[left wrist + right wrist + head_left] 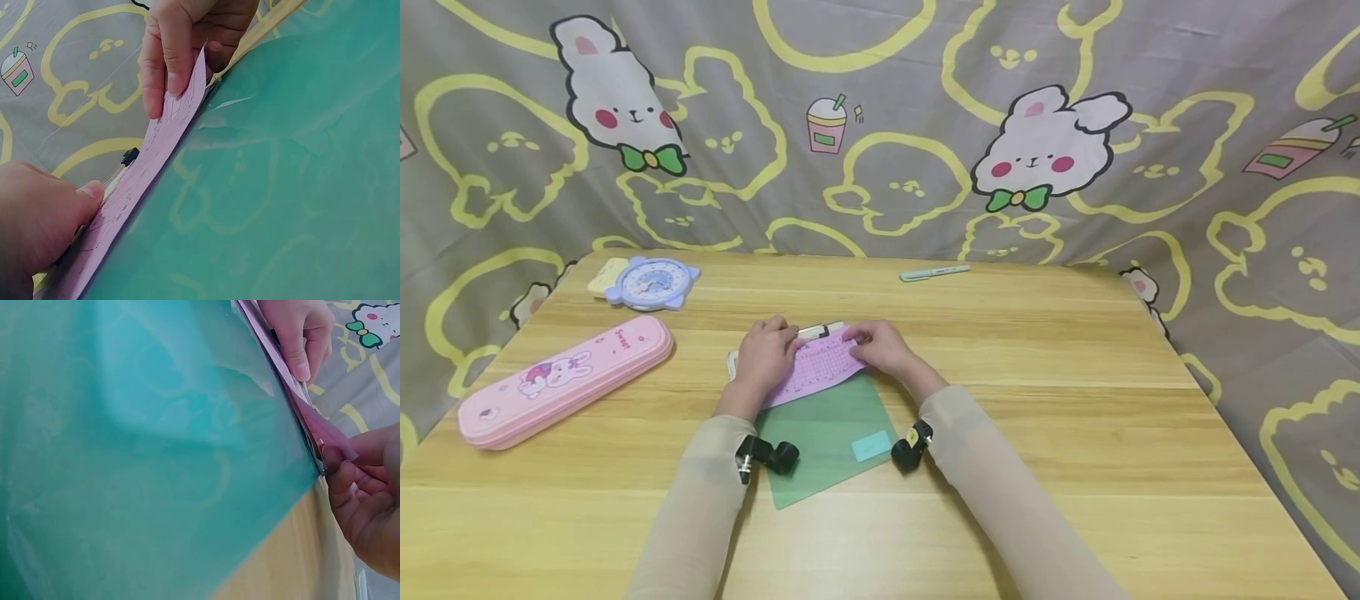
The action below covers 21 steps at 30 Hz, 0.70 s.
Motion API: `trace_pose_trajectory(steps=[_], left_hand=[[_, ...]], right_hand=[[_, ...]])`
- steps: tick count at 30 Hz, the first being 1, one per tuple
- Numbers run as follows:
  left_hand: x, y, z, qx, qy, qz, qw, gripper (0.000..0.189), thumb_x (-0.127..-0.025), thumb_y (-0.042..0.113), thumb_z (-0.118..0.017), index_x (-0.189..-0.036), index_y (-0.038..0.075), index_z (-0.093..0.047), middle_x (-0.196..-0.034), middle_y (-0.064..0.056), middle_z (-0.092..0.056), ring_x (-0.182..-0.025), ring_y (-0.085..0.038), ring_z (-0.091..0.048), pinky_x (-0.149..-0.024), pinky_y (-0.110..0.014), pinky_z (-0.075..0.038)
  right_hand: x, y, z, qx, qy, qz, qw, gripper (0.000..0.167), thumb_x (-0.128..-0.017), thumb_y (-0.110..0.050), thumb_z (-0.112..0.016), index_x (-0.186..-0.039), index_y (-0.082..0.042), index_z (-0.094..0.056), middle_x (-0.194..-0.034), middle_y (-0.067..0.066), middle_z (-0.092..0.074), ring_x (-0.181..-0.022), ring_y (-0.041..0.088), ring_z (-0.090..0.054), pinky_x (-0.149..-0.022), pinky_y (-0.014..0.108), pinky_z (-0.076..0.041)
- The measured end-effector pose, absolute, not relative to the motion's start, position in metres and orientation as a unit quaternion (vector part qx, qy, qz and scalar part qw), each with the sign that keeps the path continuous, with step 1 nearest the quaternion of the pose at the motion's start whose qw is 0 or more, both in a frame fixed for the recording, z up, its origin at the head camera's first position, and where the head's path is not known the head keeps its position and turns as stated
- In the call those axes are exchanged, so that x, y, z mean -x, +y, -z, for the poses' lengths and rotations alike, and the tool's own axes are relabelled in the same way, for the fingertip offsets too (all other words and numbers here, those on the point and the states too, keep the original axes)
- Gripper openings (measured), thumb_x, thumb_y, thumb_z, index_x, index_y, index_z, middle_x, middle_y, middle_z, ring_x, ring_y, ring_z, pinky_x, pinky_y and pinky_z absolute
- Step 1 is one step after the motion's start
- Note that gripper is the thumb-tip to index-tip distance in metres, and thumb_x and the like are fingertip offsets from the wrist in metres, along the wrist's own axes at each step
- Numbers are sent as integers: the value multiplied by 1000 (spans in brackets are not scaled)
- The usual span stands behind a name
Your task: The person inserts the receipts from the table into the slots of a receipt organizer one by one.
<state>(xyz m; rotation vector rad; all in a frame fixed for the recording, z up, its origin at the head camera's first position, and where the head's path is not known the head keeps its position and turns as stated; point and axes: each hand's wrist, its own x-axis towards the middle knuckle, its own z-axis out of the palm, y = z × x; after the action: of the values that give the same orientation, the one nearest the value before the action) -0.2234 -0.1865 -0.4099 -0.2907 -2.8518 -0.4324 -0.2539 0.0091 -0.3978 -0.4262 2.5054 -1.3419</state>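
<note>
A green plastic clip folder (827, 450) lies on the table, with a metal clip (815, 332) at its far edge. Over its upper part bends a purple sheet (816, 367) printed with a grid. My right hand (882, 346) pinches the sheet's right end between thumb and fingers, also seen in the right wrist view, where the purple sheet (300, 400) appears nearly edge-on. At the sheet's left part, beside the clip, my left hand (765, 358) grips the edge with its thumb on top. In the left wrist view the left thumb (89, 197) lies along the sheet; fingers underneath are hidden.
A pink pencil case (568, 379) lies left of the folder. Behind it are a blue round dial toy (655, 282) and a pale yellow piece (607, 275). A light green pen (935, 272) lies near the back edge, before a patterned curtain (880, 125).
</note>
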Motion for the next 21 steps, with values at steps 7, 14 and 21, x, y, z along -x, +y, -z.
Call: trace_pose_trajectory(steps=[7,14,21], left_hand=[[224,-186,410,103,-976,144,123,30,-85,25,-53,-106,4,-60,-93,-8,-51,-83,-27,-43,-73,-39,-36],[224,-186,409,103,-976,145,126,30,-85,25,-53,-106,4,-61,-93,-8,-52,-84,-27,-44,-74,-39,-37],[224,-187,409,101,-976,151,121,31,-86,24,-52,-106,3,-60,-94,-9,-52,-84,-28,-43,-74,-39,-36]], right_hand=[[257,7,398,148,865,460,137,22,-76,0,-60,-97,-6,-63,-87,6,-55,-72,16,-49,-59,22,-42],[259,5,399,151,873,447,124,22,-76,0,-61,-97,-6,-64,-87,5,-56,-74,16,-49,-63,23,-41],[261,3,402,161,880,434,104,23,-76,0,-60,-97,-6,-63,-83,4,-56,-74,15,-49,-64,23,-41]])
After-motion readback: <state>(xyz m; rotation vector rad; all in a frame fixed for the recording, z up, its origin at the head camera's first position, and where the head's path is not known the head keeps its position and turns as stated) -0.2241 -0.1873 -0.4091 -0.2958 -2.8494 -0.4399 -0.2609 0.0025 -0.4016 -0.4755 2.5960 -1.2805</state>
